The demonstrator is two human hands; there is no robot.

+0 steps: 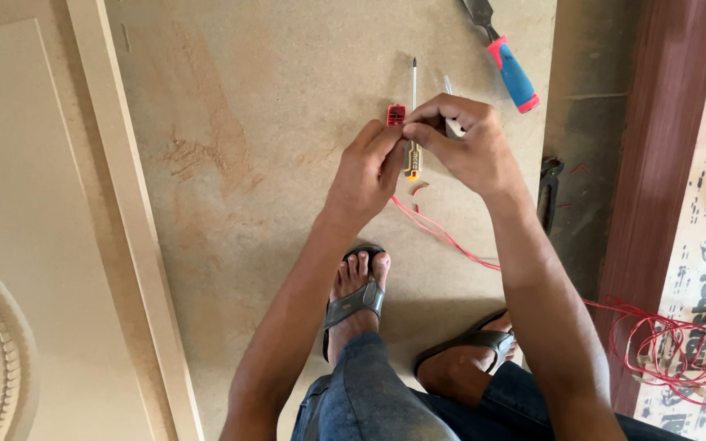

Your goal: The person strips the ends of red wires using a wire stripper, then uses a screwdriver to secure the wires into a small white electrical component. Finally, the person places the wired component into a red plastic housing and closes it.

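Note:
My left hand [365,175] and my right hand [459,143] meet fingertip to fingertip over a tan board [271,122]. Between the fingertips sits a small red connector [395,114], pinched from both sides. A thin red wire [443,237] runs from under my left hand down and to the right. A short white piece [451,124] sticks out by my right fingers. A slim screwdriver [413,82] with a yellow and black handle lies beneath the hands, its shaft pointing away from me; I cannot tell whether a hand touches it.
A blue and red handled tool [512,73] lies at the top of the board. Dark pliers [547,196] rest at the board's right edge. A tangle of red wire [680,351] lies at the right. My sandalled feet [357,298] stand on the board; a moulded panel [10,245] lies to the left.

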